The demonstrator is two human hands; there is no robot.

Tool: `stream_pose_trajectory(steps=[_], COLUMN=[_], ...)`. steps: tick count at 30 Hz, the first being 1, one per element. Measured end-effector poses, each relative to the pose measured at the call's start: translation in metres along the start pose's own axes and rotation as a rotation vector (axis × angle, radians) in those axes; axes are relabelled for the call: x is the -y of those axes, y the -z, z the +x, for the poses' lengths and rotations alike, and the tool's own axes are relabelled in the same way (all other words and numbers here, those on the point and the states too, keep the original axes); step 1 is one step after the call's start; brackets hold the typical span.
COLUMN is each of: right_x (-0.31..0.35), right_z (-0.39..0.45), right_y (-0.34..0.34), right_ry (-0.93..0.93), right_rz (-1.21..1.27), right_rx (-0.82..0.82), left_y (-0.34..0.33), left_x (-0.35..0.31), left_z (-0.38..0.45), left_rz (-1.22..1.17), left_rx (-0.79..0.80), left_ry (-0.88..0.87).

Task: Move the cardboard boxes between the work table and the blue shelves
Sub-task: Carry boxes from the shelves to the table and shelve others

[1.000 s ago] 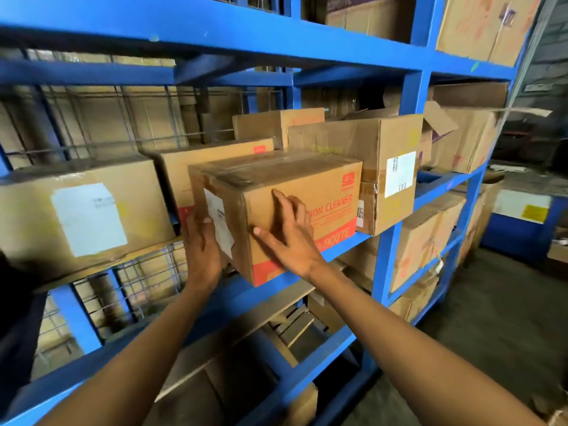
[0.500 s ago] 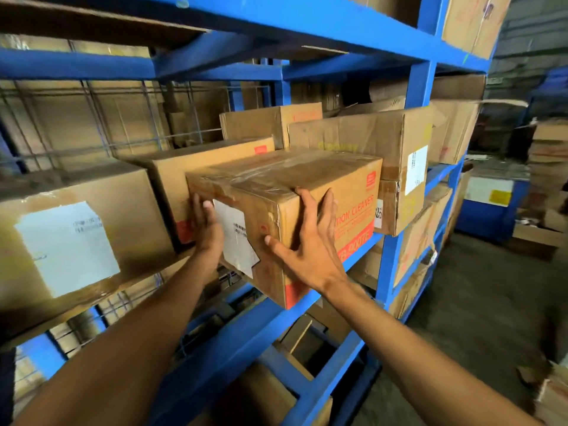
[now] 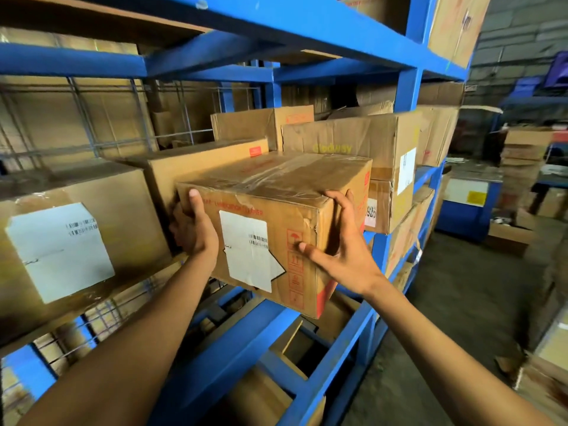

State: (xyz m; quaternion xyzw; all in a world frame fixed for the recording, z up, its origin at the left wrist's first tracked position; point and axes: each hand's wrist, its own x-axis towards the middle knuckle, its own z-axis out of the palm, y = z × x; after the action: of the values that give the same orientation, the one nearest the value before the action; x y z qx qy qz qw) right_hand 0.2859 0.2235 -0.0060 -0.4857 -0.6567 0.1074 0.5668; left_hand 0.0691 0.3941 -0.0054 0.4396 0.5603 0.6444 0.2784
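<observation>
A taped cardboard box (image 3: 276,210) with red print and a white label juts out over the front beam of the blue shelves (image 3: 246,339), its near end facing me. My left hand (image 3: 192,226) clasps its left edge, thumb on the front face. My right hand (image 3: 338,244) grips its right front corner, fingers wrapped onto the right side. More cardboard boxes stand on the same shelf: a large one with a white label (image 3: 76,229) on the left, one behind (image 3: 199,161), and a taller one (image 3: 368,142) on the right.
A blue upright post (image 3: 405,93) stands just right of the box. Lower shelf levels hold more boxes (image 3: 405,229). To the right is a dark floor aisle (image 3: 461,302), with stacked boxes (image 3: 522,167) and a blue table (image 3: 467,204) at the far end.
The box has turned and slid out toward me, its labelled end now facing front. My right hand moved from the long side to the right corner; my left hand shifted up the left edge.
</observation>
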Motion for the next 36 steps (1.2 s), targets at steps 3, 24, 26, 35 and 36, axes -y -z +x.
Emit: stream_pose_trajectory(steps=[3,24,26,35,36], right_x=[0.001,0.039,0.042,0.043,0.044], right_z=[-0.011,-0.132,-0.150,-0.241,-0.252], right_y=[0.016,0.171,0.194,0.303,0.316], right_ry=[-0.008,-0.069,-0.061,-0.137,-0.149], right_rz=[0.098,0.198,0.174,-0.004,-0.035], right_rx=[0.003,-0.415,-0.443,-0.608,-0.633], left_y=[0.006,0.059,0.052,-0.006,-0.016], left_x=[-0.007,-0.091,-0.095,-0.112,-0.112], left_z=[-0.023,-0.256,-0.281,-0.398,-0.411], left_rz=[-0.080,-0.141,-0.172,-0.067,-0.064], left_rx=[-0.088,-0.203,-0.165,0.005,0.048], left_ry=[-0.014,-0.315,-0.330,-0.317,-0.306])
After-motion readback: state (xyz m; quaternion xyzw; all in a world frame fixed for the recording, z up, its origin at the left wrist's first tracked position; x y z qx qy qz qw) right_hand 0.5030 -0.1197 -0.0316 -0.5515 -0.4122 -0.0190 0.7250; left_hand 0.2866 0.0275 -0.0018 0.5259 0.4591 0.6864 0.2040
